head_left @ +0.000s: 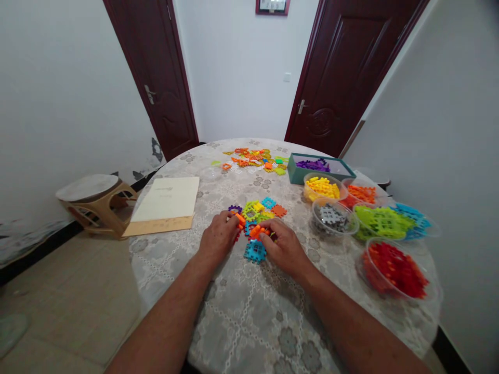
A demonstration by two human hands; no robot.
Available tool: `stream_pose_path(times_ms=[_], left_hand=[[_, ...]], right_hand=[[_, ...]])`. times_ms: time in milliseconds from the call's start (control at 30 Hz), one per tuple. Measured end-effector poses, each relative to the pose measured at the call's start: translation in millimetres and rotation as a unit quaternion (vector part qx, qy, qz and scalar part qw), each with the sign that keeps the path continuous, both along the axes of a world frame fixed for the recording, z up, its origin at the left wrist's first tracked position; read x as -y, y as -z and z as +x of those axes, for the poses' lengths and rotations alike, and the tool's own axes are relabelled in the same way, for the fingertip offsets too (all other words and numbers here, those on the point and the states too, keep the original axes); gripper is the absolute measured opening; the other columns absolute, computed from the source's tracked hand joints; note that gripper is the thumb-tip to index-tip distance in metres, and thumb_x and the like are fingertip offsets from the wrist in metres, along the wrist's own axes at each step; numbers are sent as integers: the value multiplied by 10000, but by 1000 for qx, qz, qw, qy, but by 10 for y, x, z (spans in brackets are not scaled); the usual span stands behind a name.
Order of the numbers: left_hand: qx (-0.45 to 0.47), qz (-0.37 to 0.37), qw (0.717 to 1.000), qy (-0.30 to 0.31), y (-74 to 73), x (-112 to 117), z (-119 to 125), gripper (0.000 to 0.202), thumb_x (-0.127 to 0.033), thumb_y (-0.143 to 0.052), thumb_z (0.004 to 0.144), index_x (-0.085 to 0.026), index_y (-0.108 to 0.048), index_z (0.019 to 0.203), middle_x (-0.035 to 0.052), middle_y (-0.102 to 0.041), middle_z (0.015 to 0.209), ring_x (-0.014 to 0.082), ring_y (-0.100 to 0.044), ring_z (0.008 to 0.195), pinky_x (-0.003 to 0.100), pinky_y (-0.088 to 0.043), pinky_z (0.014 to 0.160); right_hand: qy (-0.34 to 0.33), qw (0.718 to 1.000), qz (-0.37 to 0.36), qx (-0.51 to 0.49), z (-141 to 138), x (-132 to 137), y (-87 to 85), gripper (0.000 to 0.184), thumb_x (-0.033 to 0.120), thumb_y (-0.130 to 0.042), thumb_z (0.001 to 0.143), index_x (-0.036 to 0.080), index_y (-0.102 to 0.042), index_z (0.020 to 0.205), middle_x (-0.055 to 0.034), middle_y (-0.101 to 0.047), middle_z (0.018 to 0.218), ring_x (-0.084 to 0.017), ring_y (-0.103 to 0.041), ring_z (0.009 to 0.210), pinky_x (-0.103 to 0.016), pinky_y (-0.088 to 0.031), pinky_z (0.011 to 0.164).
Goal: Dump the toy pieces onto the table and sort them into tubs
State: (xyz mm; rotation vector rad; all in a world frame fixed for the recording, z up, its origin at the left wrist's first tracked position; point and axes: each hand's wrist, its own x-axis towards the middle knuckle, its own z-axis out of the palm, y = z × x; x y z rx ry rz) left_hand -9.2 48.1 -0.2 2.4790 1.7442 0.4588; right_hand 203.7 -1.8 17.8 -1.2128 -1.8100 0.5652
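Both hands rest near the middle of a round table [249, 322] covered in a patterned cloth. My left hand [219, 239] pinches an orange plastic building piece [240, 220]. My right hand [284, 248] is closed on another orange piece [258, 231], right beside the first. A blue piece [255, 251] lies flat under the right fingers. Just beyond the hands sits a small cluster of joined pieces [257, 210] in purple, green, yellow, blue and orange.
Clear bowls at the right hold sorted pieces: yellow [323, 188], orange [362, 194], grey [332, 216], green [380, 222], blue [414, 215], red [395, 270]. A teal box [320, 168] holds purple ones. Loose pieces [255, 159] lie at the far edge. A booklet [167, 200] lies left; a stool [95, 200] stands beside the table.
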Motion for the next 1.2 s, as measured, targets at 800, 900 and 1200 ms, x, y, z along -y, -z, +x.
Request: stream_pose_path(times_ms=[800,900,1200], left_hand=[[123,81,987,57,-50,-50,-126,346,-414,-441,1003,-225,-634,1219,111,-686,1234,257,-676,1102,382,-561,937],[213,44,973,73,-75,13,-116,391,-527,-514,964,-225,-663,1163,92,-729,1162,229,-717,963,363,-581,915],[306,-96,937,136,-191,138,-41,457,-489,-624,901,-242,-694,1279,84,-754,1264,255,-748,1080,400,-601,984]], right_hand=[[-47,987,134,80,-100,-3,102,217,188,-568,945,194,-632,1152,-124,-637,1262,-214,-595,1219,-366,-508,1051],[-31,988,147,30,-96,1,71,218,190,-573,942,195,-625,1155,-138,-620,1319,-212,-571,1291,-377,-478,1099],[-5,999,-40,-25,-49,9,-58,230,198,-650,852,229,-634,1079,43,-656,818,-125,-590,692,-225,-458,649]])
